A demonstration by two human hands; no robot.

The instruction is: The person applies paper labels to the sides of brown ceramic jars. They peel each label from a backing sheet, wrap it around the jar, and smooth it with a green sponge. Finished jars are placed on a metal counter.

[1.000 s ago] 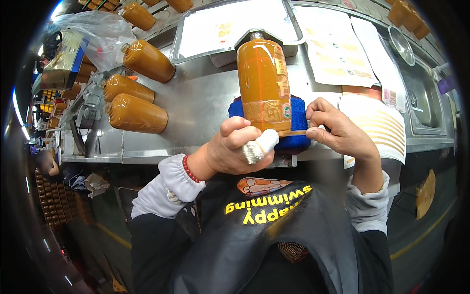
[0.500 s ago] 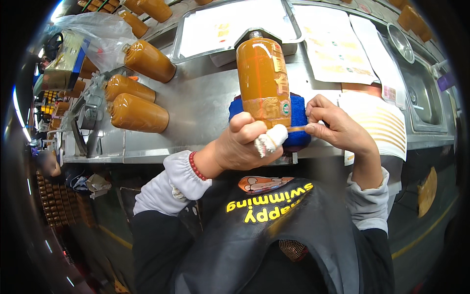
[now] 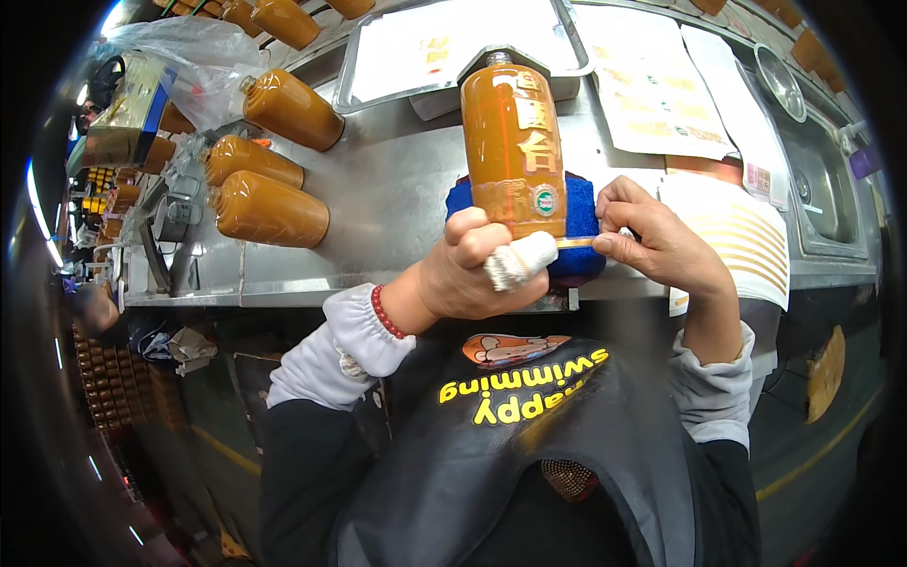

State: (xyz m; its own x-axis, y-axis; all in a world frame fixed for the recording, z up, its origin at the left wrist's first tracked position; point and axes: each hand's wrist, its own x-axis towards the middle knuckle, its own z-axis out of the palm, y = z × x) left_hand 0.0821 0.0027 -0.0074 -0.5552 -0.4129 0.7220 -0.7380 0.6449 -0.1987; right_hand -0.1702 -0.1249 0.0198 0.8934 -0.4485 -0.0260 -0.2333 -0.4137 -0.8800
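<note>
A glossy brown bottle [image 3: 496, 123] lies on a blue towel [image 3: 581, 203], its neck pointing away from me and resting in a notched metal support. Raised gold lettering and a small green round mark show on its upper side. My left hand [image 3: 468, 269] is closed at the bottle's base, fingers curled round its left side. A white cloth wrap [image 3: 524, 260] covers one of its digits, which presses at the lower edge. From there a thin gold strip [image 3: 576, 243] runs right to my right hand [image 3: 661, 241], which pinches its end between thumb and forefinger.
Several similar brown bottles [image 3: 274, 210] lie at the left of the steel table [image 3: 378, 208]. Behind the bottle is a metal tray [image 3: 354, 90]. Sheets of gold decals [image 3: 652, 85] and a striped gold sheet [image 3: 737, 236] lie right, before a sink [image 3: 827, 203].
The bottle has turned on its long axis, bringing the lettering and green mark leftward into fuller view. My right hand still pinches the strip, and the left stays at the base.
</note>
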